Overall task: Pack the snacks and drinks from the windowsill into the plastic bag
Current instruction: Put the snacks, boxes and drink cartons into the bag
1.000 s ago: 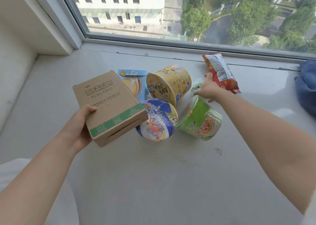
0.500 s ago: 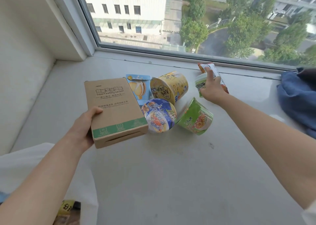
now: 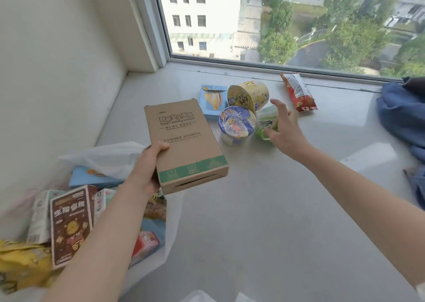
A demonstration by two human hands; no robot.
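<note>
Snacks on the windowsill (image 3: 264,209) go in best if we lower the cardboard box (image 3: 184,145), gripped by our left hand (image 3: 147,170), flat into the plastic bag (image 3: 108,154), while our right hand (image 3: 285,129), fingers spread wide, takes the green cup (image 3: 264,122).

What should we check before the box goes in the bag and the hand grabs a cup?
1. Left hand grips cardboard box: ok.
2. Plastic bag mouth open below box: ok.
3. Room left in bag: cannot tell.
4. Right hand open over green cup: ok.
5. Green cup gripped: not ok.
6. Blue cup, yellow cup packed: not ok, both on windowsill.
</note>
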